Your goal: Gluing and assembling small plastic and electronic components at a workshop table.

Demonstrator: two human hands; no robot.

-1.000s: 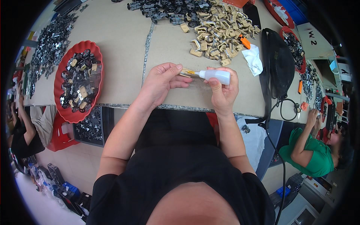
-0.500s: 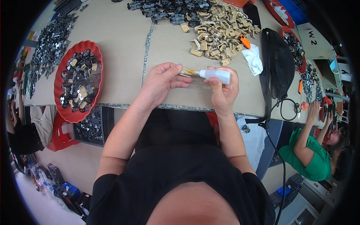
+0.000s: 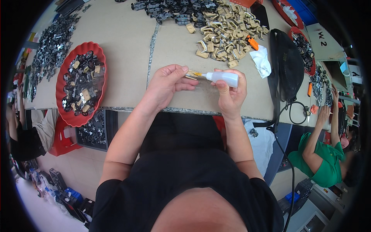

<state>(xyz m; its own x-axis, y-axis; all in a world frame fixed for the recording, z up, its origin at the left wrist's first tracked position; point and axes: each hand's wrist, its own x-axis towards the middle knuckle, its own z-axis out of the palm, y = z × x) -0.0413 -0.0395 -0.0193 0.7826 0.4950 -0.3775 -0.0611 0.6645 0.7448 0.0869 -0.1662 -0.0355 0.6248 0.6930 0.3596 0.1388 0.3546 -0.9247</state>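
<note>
Nozzle of the white bottle, gripped in the right hand, points at the tan part pinched by the left hand over the table toward its near edge, apparently mid-application, next probably calling for steady squeezing.

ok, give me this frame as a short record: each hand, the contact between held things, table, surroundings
left_hand: left hand pinches a small tan part
right_hand: right hand grips a white bottle, nozzle pointing left
contact: nozzle at the part; touching or not, cannot tell
table_far: black wheeled parts in a pile, tan pieces heaped to their right
table_left: scalloped red bowl holding mixed parts
table_right: crumpled white tissue, black bag
people: co-worker in green at right
</note>
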